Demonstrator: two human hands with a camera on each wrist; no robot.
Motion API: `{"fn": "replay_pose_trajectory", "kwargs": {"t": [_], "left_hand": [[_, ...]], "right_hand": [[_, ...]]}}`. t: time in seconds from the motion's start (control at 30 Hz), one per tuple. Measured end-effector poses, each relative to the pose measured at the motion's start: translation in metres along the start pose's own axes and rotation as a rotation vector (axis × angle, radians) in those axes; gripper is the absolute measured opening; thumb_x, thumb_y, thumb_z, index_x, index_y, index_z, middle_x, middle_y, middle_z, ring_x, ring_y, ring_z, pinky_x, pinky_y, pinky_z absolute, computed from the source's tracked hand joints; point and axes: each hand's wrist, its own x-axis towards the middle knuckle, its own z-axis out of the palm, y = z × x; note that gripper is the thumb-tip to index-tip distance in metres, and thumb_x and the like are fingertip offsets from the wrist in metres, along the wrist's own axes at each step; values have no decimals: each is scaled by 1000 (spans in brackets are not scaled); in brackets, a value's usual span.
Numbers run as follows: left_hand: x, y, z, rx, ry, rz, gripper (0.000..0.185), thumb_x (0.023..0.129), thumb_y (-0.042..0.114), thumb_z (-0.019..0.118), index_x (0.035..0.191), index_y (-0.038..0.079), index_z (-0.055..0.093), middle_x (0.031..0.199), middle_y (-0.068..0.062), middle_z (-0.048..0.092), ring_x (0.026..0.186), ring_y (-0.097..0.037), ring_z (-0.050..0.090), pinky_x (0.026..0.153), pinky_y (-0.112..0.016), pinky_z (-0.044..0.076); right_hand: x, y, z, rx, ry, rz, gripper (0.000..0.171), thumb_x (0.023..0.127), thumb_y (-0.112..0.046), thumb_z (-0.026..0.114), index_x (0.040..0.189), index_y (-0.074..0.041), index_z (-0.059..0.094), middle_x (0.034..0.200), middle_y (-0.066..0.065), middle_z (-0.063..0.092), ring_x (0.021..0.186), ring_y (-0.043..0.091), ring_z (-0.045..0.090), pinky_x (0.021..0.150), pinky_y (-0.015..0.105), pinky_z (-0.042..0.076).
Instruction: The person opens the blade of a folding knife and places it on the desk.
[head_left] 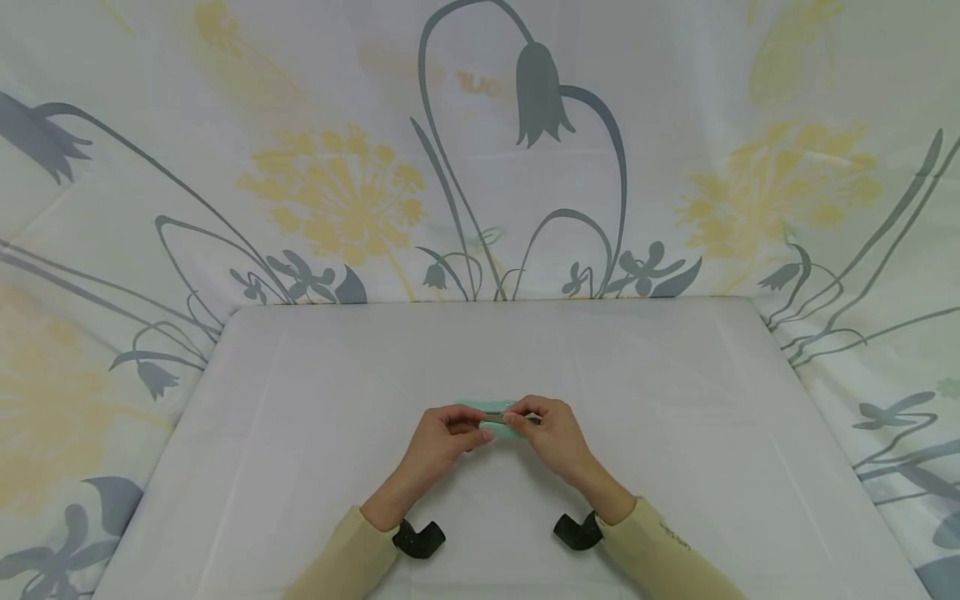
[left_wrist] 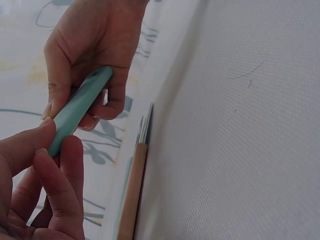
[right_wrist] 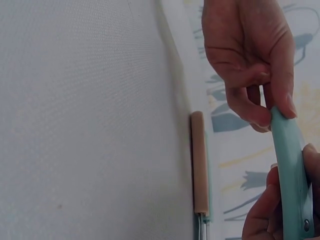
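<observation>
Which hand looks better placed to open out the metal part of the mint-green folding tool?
Probably the right hand: its fingers pinch the tool's end where the thin metal part shows. The left hand grips the other end, steadying it above the table.

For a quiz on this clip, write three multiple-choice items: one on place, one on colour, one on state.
1. Where is the slim tool held?
A. above the table's near middle
B. at the far left corner
C. on the curtain

2. What colour is its handle?
A. red
B. pale green
C. black

3. How is it held?
A. lying loose on the table
B. by the left hand only
C. pinched at both ends

Answers: 1 A, the head view shows it centred over the white top. 2 B, both wrist views show a mint handle. 3 C, the left hand and the right hand each pinch one end.
</observation>
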Motion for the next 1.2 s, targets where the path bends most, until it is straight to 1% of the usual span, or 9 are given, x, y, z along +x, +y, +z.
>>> {"fn": "replay_pose_trajectory", "kwargs": {"t": [0.13, 0.27, 0.47, 0.6, 0.67, 0.8, 0.9, 1.0, 1.2], "left_hand": [[7, -15, 0, 3, 2, -7, 26, 85, -1, 75, 108, -12, 68, 88, -8, 71, 72, -12, 61, 66, -29, 49], [11, -28, 0, 1, 14, -7, 25, 86, 1, 76, 108, -9, 70, 92, -10, 73, 74, -12, 63, 66, -27, 49], [9, -32, 3, -12, 20, -3, 26, 84, 7, 79, 107, -4, 72, 91, -9, 73, 73, -12, 62, 64, -24, 48], [9, -32, 3, -36, 15, -8, 27, 84, 8, 79, 107, -3, 70, 94, -9, 72, 77, -17, 65, 66, -25, 48], [11, -33, 3, -48, 13, -13, 27, 85, 9, 78, 107, -3, 70, 96, -8, 71, 80, -22, 67, 67, -26, 49], [13, -32, 3, -43, 4, -10, 27, 87, 12, 76, 108, -4, 69, 92, -9, 73, 85, -31, 70, 68, -26, 50], [14, -31, 4, -23, 3, -6, 26, 88, 13, 76, 107, -3, 71, 87, -10, 74, 84, -31, 71, 67, -26, 50], [13, -31, 4, -12, 9, -6, 23, 88, 13, 76, 105, -2, 72, 86, -10, 74, 84, -31, 71, 67, -26, 50], [13, -30, 6, -12, 12, -9, 18, 90, 7, 73, 104, -4, 72, 86, -12, 74, 87, -39, 70, 66, -25, 49]], "right_hand": [[-1, -1, 0, 12, 34, 23, 8, 91, -13, 73, 89, -6, 75, 92, 4, 70, 80, 15, 56, 68, 25, 47], [-1, -3, 0, 38, 74, 52, 8, 92, -12, 73, 88, -5, 74, 86, 5, 68, 74, 15, 53, 61, 23, 42], [0, -5, -2, 68, 114, 118, 9, 93, -13, 71, 90, -5, 74, 88, 5, 68, 71, 15, 51, 58, 22, 39], [0, -1, -1, 86, 111, 115, 10, 94, -15, 70, 93, -6, 74, 90, 5, 68, 73, 16, 51, 58, 23, 40], [0, 0, -1, 98, 103, 107, 11, 95, -17, 70, 94, -7, 74, 91, 5, 67, 74, 17, 52, 59, 23, 41], [1, 1, -2, 104, 70, 89, 13, 96, -21, 69, 97, -8, 73, 94, 4, 67, 79, 18, 55, 64, 25, 44], [3, -1, -5, 57, 38, 49, 14, 97, -21, 68, 102, -9, 73, 97, 2, 68, 86, 18, 59, 73, 28, 49], [7, -5, -8, -17, 12, -8, 15, 97, -22, 67, 106, -11, 74, 100, -1, 70, 92, 17, 62, 81, 32, 51], [15, -9, -10, -77, -95, -91, 22, 96, -26, 69, 108, -9, 75, 102, -3, 72, 87, 15, 63, 75, 32, 52]]}}
